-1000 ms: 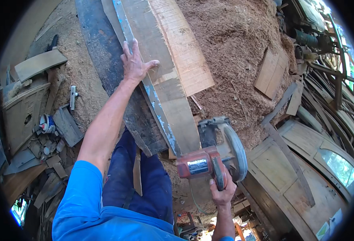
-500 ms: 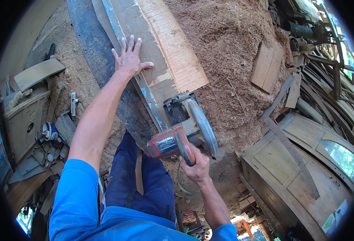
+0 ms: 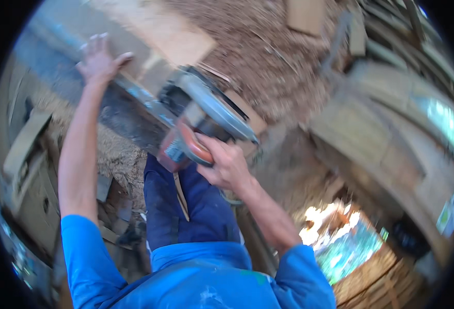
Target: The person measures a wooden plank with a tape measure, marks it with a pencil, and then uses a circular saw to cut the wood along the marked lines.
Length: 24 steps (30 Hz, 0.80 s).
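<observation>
My right hand [image 3: 224, 164] is wrapped round the rear handle of a circular saw [image 3: 174, 150], which has a red body and a grey blade guard. The saw sits across the near end of a worn grey-brown plank [image 3: 126, 49]; its blade is hidden. On that plank, farther up and to the left, my left hand [image 3: 98, 64] lies flat with its fingers spread. A paler board [image 3: 173, 33] overlaps the plank's far side. Flaked blue paint shows along the plank's near edge, above a dark, wide timber [image 3: 57, 74]. Motion blurs much of the picture.
Wood shavings [image 3: 268, 72] cover the ground beyond the saw. A flat wood piece [image 3: 250, 121] lies just past the blade guard. Wooden panels with a window opening [image 3: 374, 113] stand at right. Curved offcuts [image 3: 26, 141] are at left, and a thin strip [image 3: 180, 198] lies by my legs.
The whole view has swung, so the boards slant more to the left. Saw and both hands appear farther left and higher. My grip on the saw and my flat left hand are kept.
</observation>
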Each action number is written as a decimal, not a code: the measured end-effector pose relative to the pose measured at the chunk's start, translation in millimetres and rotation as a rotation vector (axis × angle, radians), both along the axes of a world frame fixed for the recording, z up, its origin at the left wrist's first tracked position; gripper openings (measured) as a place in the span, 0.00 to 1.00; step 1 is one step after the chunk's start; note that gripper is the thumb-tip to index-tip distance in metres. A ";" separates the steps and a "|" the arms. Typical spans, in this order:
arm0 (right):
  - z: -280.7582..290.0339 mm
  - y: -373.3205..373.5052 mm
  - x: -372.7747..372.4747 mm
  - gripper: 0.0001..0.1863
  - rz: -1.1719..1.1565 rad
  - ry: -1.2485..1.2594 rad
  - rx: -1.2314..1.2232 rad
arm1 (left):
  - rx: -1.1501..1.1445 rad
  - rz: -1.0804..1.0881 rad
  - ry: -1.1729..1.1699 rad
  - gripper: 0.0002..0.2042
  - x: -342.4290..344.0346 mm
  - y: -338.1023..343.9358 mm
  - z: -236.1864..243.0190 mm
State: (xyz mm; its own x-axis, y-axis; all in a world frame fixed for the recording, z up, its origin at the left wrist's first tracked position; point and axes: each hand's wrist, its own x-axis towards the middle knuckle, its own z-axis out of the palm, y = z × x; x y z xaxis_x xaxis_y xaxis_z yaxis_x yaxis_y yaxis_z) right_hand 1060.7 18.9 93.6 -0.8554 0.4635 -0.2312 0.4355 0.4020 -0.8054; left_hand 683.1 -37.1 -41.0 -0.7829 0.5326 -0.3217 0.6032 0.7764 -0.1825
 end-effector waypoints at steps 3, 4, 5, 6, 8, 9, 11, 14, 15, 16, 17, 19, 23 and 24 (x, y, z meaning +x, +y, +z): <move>-5.9 0.5 -1.9 0.34 -0.090 0.064 0.003 | 0.046 -0.037 0.070 0.53 -15.7 -12.6 -13.6; -2.1 2.2 -9.5 0.32 -0.075 0.034 -0.011 | 0.085 -0.060 0.071 0.53 -27.0 -14.5 -19.5; 0.4 2.4 -11.0 0.31 -0.052 0.004 -0.030 | 0.120 -0.076 0.070 0.53 -30.1 -16.7 -25.2; 0.9 0.7 -10.5 0.31 -0.095 -0.002 -0.035 | 0.117 -0.118 0.061 0.53 -27.9 -15.5 -26.7; 0.8 -3.7 -10.2 0.24 -0.159 -0.016 -0.030 | 0.104 -0.091 0.017 0.53 -24.7 -10.4 -27.6; -2.5 -6.9 -9.3 0.24 -0.182 -0.012 -0.034 | 0.101 -0.114 0.019 0.53 -25.7 -9.3 -25.4; -9.5 -14.0 -7.4 0.19 -0.254 -0.021 0.004 | 0.028 -0.100 0.020 0.53 -28.2 -7.9 -22.3; -15.9 -23.3 -10.0 0.18 -0.286 -0.003 -0.010 | -0.001 -0.124 0.020 0.52 -29.4 -6.8 -17.1; -15.8 -24.2 -12.5 0.18 -0.281 0.004 -0.030 | -0.016 -0.126 0.021 0.52 -30.7 -6.2 -15.4; -15.2 -24.6 -14.2 0.18 -0.293 -0.026 -0.018 | -0.019 -0.130 0.028 0.52 -31.5 -4.6 -14.8; -14.9 -23.3 -14.7 0.18 -0.297 -0.020 -0.020 | -0.025 -0.128 0.029 0.52 -31.6 -2.8 -14.7; -12.4 -20.3 -14.4 0.17 -0.287 -0.049 -0.033 | -0.042 -0.127 0.039 0.52 -31.5 -2.4 -13.8; -15.9 -23.3 -11.4 0.17 -0.310 -0.034 -0.023 | -0.052 -0.154 0.052 0.53 -29.9 0.3 -11.0; -15.7 -22.6 -13.8 0.18 -0.279 -0.050 -0.043 | -0.080 -0.129 0.061 0.53 -32.9 -1.6 -7.8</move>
